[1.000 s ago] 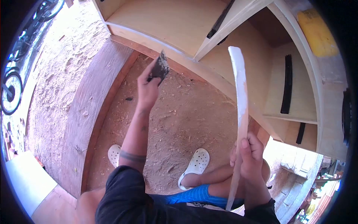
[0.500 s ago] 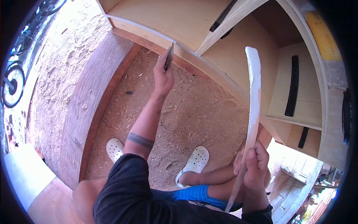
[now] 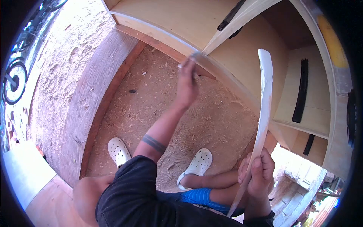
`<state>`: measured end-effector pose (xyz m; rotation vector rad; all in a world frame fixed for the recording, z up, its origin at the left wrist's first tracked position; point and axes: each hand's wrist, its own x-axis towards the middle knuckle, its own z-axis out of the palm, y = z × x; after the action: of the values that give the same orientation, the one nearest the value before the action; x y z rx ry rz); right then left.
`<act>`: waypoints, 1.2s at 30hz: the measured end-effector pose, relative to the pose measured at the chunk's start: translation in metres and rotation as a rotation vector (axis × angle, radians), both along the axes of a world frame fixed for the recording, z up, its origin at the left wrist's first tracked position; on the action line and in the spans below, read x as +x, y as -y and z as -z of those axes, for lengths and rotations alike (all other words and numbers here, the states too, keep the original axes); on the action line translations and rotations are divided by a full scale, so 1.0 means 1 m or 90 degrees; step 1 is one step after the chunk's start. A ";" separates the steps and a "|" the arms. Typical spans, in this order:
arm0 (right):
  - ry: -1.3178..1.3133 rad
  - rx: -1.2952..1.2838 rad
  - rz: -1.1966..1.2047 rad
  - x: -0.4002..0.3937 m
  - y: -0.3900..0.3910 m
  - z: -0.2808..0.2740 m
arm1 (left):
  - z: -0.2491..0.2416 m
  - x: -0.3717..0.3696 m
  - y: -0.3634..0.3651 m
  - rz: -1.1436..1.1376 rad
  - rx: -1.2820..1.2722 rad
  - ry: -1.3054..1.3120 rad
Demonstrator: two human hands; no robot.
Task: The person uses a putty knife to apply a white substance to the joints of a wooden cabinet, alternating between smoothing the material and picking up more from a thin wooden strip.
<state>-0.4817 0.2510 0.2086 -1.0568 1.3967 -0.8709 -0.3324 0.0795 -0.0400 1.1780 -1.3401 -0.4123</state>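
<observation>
Down at the lower front rail (image 3: 155, 31) of a plywood cabinet (image 3: 162, 17), the left hand (image 3: 187, 87) is wrapped round some small flat tool (image 3: 194, 57), pretty blurry, tip right by the rail; can't tell if it's touching. Over on the other side, the right hand (image 3: 260, 174) has a snug grip on the lower part of a long strip (image 3: 266, 81), white up top, standing at a slight tilt in front of the compartments. White clogs (image 3: 200, 162) on the dirt floor (image 3: 151, 90) below.
</observation>
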 end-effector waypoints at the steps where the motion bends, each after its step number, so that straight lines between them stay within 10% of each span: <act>1: -0.003 0.001 0.001 -0.001 -0.001 0.001 | 0.003 0.016 0.009 -0.029 0.002 -0.021; 27: -0.013 -0.018 0.005 -0.009 0.001 0.004 | 0.009 -0.042 -0.005 0.046 -0.050 0.005; 36: -0.003 0.008 0.009 -0.016 -0.003 0.001 | -0.061 0.074 0.005 0.222 0.378 -0.362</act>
<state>-0.4980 0.2545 0.2074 -1.0416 1.4137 -0.8690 -0.2582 0.0741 0.0208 1.1641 -0.9305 -1.3604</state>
